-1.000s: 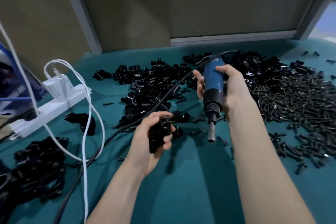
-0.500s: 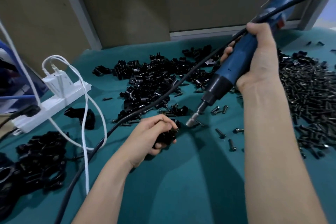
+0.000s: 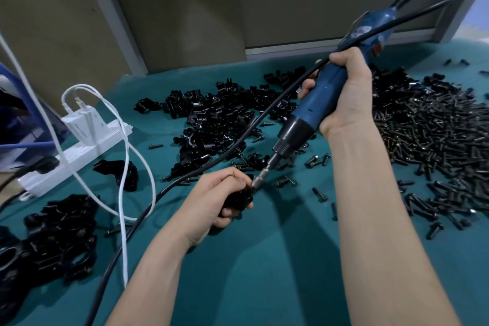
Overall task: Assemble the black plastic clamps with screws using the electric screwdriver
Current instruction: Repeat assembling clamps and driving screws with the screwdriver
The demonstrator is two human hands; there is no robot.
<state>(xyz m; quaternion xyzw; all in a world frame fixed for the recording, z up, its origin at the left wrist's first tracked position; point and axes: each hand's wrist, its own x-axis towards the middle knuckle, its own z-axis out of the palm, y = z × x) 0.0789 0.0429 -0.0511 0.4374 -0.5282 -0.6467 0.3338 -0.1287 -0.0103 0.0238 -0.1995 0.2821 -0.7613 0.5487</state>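
Observation:
My left hand point(image 3: 211, 198) grips a black plastic clamp point(image 3: 238, 200) down on the teal table, fingers curled round it so most of it is hidden. My right hand point(image 3: 344, 92) grips the blue electric screwdriver point(image 3: 315, 106), tilted with its tail up to the right. Its metal bit point(image 3: 260, 178) touches the clamp at my left fingertips. A pile of loose black clamps point(image 3: 225, 119) lies behind the hands. A wide heap of black screws point(image 3: 436, 140) spreads on the right.
The screwdriver's black cable point(image 3: 185, 180) runs from its tail down across the table to the lower left. A white power strip point(image 3: 74, 156) with a charger and white cords sits left. Assembled black clamps point(image 3: 53, 235) are heaped at the lower left. Scattered screws point(image 3: 317, 161) lie near the bit.
The screwdriver swung from upright to tilted and its bit came down onto the clamp. My left hand lowered the clamp to the table.

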